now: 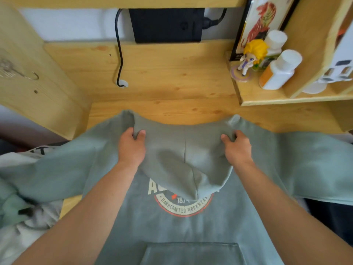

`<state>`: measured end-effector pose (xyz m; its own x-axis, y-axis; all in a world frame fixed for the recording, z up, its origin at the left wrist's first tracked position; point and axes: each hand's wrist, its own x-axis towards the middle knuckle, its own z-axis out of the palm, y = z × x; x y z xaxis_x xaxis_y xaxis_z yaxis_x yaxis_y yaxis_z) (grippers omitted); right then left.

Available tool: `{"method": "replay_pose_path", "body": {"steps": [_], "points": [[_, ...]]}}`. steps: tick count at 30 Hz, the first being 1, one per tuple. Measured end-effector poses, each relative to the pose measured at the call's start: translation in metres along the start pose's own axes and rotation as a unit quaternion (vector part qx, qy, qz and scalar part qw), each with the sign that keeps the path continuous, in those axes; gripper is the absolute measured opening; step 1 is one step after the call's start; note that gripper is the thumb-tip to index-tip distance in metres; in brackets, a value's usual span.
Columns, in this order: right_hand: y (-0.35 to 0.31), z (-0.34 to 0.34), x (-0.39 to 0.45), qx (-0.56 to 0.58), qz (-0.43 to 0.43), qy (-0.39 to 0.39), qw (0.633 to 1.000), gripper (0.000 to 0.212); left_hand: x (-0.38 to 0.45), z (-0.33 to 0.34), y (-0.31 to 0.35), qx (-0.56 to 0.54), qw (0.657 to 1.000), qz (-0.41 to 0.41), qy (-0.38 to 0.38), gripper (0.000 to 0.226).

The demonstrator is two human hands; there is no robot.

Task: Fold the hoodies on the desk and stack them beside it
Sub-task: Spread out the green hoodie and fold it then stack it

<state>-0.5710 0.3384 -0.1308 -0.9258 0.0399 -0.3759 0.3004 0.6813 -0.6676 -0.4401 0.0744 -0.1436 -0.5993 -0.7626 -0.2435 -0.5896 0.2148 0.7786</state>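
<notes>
A sage-green hoodie [191, 226] lies front up on the wooden desk [172, 77], its hood [183, 159] flopped forward over the round chest print, its sleeves spread off to left and right. The left hand [131, 145] and right hand [236, 146] each have their grip pinched on the fabric at a shoulder beside the hood. More crumpled clothing [24, 217] lies at the near left.

A pale pine wooden desk [172, 73] fills the centre of the frame, backed by a white wall [66, 23] at the upper left. A light wooden side shelf [286, 99] is seen at the upper right, softly daylit.
</notes>
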Motion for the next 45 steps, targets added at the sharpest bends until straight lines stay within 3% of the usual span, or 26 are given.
{"method": "replay_pose_path", "body": {"steps": [2, 4, 6, 8, 9, 10, 13, 15, 19, 21, 23, 26, 28, 31, 34, 37, 40, 43, 45], "points": [[-0.002, 0.005, 0.005, -0.036, -0.004, 0.0, 0.999, 0.04, 0.017, -0.002, 0.007, 0.059, 0.998, 0.011, -0.02, 0.02], [-0.001, 0.013, 0.002, -0.132, -0.031, 0.06, 0.989, 0.051, 0.022, 0.0, 0.003, 0.206, 0.978, 0.021, 0.002, 0.041], [-0.006, 0.028, -0.013, -0.207, -0.177, 0.158, 0.949, 0.058, 0.009, 0.004, 0.007, 0.284, 0.944, 0.142, 0.091, 0.057], [-0.013, 0.05, -0.026, -0.264, -0.329, 0.157, 0.893, 0.061, -0.009, 0.016, 0.017, 0.361, 0.875, 0.317, 0.065, 0.058], [-0.013, 0.061, -0.025, -0.3, -0.362, 0.12, 0.874, 0.061, -0.01, 0.026, 0.013, 0.394, 0.846, 0.357, 0.024, 0.058], [-0.011, 0.068, -0.019, -0.335, -0.357, 0.083, 0.868, 0.062, -0.004, 0.033, 0.007, 0.426, 0.835, 0.347, -0.011, 0.062], [0.008, 0.07, 0.015, -0.41, -0.234, 0.024, 0.881, 0.07, 0.027, 0.035, -0.021, 0.461, 0.861, 0.201, -0.08, 0.079], [0.019, 0.068, 0.028, -0.406, -0.214, 0.027, 0.888, 0.072, 0.041, 0.034, -0.033, 0.439, 0.872, 0.198, -0.087, 0.084], [0.012, 0.069, 0.027, -0.407, -0.209, 0.007, 0.889, 0.071, 0.039, 0.026, -0.025, 0.459, 0.863, 0.188, -0.096, 0.081], [0.005, 0.066, 0.018, -0.385, -0.216, 0.027, 0.897, 0.069, 0.016, 0.024, -0.013, 0.469, 0.855, 0.218, -0.035, 0.073], [0.001, 0.06, -0.009, -0.327, -0.292, 0.079, 0.895, 0.064, -0.025, 0.026, -0.006, 0.41, 0.851, 0.328, -0.01, 0.066], [0.026, 0.059, -0.07, -0.29, -0.398, 0.048, 0.869, 0.065, -0.088, 0.036, -0.035, 0.364, 0.82, 0.429, -0.106, 0.064], [0.062, 0.06, -0.09, -0.363, -0.388, -0.001, 0.847, 0.069, -0.102, 0.039, -0.065, 0.395, 0.797, 0.427, -0.161, 0.067], [0.095, 0.055, -0.083, -0.425, -0.347, -0.043, 0.835, 0.072, -0.097, 0.038, -0.074, 0.403, 0.797, 0.41, -0.187, 0.072], [0.087, 0.051, -0.079, -0.386, -0.312, -0.068, 0.865, 0.075, -0.098, 0.027, -0.071, 0.356, 0.833, 0.392, -0.159, 0.074], [0.082, 0.052, -0.08, -0.325, -0.251, -0.041, 0.911, 0.075, -0.095, 0.006, -0.082, 0.304, 0.86, 0.395, -0.109, 0.048], [0.085, 0.055, -0.079, -0.355, -0.24, -0.036, 0.903, 0.078, -0.086, -0.003, -0.093, 0.316, 0.813, 0.478, -0.107, 0.019], [0.083, 0.052, -0.078, -0.339, -0.233, -0.046, 0.91, 0.081, -0.074, -0.005, -0.089, 0.328, 0.755, 0.544, -0.164, 0.027], [0.084, 0.05, -0.078, -0.339, -0.229, -0.055, 0.911, 0.083, -0.066, -0.003, -0.083, 0.332, 0.743, 0.55, -0.188, 0.026]]}}
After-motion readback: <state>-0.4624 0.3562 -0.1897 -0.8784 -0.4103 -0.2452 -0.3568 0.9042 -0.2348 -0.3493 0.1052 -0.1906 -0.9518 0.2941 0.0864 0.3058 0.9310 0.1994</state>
